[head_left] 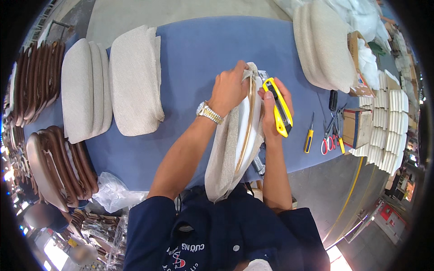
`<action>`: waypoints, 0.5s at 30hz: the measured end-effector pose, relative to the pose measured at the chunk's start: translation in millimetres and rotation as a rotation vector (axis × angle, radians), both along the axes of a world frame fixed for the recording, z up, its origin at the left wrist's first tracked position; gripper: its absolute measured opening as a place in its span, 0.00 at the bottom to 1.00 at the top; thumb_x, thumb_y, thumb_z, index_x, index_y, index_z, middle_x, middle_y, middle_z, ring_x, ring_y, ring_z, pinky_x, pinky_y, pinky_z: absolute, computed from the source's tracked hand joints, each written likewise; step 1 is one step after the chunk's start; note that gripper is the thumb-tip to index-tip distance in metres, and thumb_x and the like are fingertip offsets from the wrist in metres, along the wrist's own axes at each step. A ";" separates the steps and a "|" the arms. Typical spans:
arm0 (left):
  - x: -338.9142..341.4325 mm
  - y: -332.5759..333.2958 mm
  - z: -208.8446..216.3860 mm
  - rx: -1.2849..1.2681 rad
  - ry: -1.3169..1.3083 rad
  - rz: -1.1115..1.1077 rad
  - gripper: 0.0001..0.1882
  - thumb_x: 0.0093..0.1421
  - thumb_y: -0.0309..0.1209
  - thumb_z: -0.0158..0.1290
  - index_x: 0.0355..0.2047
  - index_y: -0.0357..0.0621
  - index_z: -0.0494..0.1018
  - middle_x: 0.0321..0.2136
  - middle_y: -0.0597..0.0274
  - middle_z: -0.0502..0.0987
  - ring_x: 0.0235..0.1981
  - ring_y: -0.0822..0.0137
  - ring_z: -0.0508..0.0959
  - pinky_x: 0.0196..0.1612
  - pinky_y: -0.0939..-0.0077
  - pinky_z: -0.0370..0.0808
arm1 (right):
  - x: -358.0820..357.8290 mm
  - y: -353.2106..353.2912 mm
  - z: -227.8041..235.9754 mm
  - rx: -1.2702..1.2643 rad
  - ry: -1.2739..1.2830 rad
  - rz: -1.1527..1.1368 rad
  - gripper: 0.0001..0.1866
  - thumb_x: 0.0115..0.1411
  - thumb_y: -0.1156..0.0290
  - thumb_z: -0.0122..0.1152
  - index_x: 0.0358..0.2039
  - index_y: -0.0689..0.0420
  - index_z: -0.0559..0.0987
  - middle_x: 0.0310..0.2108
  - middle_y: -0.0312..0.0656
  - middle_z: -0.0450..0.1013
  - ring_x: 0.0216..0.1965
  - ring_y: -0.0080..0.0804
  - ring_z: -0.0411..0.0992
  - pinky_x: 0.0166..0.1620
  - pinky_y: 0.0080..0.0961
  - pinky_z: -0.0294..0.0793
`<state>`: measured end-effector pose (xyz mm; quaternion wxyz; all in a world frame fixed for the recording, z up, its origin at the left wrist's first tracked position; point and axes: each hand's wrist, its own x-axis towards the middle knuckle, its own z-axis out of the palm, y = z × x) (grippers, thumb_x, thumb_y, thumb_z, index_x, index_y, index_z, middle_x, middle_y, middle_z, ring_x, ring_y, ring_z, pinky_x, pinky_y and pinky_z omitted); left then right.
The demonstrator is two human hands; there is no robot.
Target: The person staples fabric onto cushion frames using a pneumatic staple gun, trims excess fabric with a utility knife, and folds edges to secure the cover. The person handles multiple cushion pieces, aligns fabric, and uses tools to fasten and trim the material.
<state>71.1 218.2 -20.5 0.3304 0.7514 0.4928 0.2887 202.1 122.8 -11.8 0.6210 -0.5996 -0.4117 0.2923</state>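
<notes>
Beige fabric-covered pad point(221, 149) stands on edge over near side of table point(194, 54), lower end by dark shirt point(280, 226). White layer point(257, 108) and tan strip point(249, 124) show in opening. Left hand point(228, 92): fingers pinch fabric at far end. Right hand point(270, 119): fingers wrapped around yellow cutter point(276, 96), blade beside that end; contact, I can't tell. I judge step as trimming cover. Next move calls for taut fabric, short stroke, blade clear of left fingers.
</notes>
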 end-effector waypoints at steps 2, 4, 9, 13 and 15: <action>0.6 -0.1 -2.5 -0.026 -0.009 0.005 0.18 0.60 0.27 0.58 0.51 0.42 0.73 0.33 0.45 0.84 0.31 0.39 0.83 0.36 0.50 0.80 | 3.5 -2.3 -3.4 -0.011 -0.055 0.000 0.22 0.68 0.72 0.64 0.60 0.64 0.76 0.47 0.47 0.80 0.47 0.30 0.81 0.54 0.27 0.78; 1.2 1.5 -5.7 -0.031 -0.033 0.011 0.17 0.60 0.27 0.59 0.50 0.41 0.73 0.34 0.45 0.84 0.31 0.40 0.83 0.35 0.51 0.80 | 9.1 -3.5 -11.7 0.000 -0.221 0.021 0.23 0.70 0.72 0.61 0.63 0.65 0.73 0.50 0.49 0.79 0.48 0.34 0.81 0.53 0.28 0.79; -3.5 -6.8 -8.7 -0.104 -0.083 0.065 0.15 0.62 0.28 0.59 0.49 0.41 0.74 0.41 0.46 0.85 0.33 0.42 0.84 0.36 0.55 0.80 | -0.5 1.3 -4.5 0.054 -0.289 0.003 0.24 0.65 0.70 0.66 0.60 0.64 0.78 0.52 0.51 0.81 0.51 0.35 0.81 0.56 0.29 0.78; -2.5 -14.7 -11.9 -0.070 -0.165 0.101 0.10 0.67 0.30 0.59 0.46 0.40 0.76 0.46 0.46 0.85 0.45 0.47 0.86 0.41 0.64 0.83 | 2.7 7.7 -10.7 0.104 -0.328 -0.001 0.23 0.63 0.73 0.66 0.59 0.63 0.79 0.49 0.52 0.82 0.46 0.35 0.83 0.51 0.27 0.81; -6.6 -15.0 -20.4 0.030 -0.185 0.102 0.09 0.66 0.29 0.58 0.46 0.40 0.75 0.47 0.49 0.85 0.34 0.49 0.86 0.35 0.62 0.82 | -1.2 7.4 -6.7 0.089 -0.304 0.020 0.22 0.62 0.74 0.66 0.57 0.63 0.80 0.49 0.52 0.83 0.45 0.38 0.84 0.50 0.29 0.81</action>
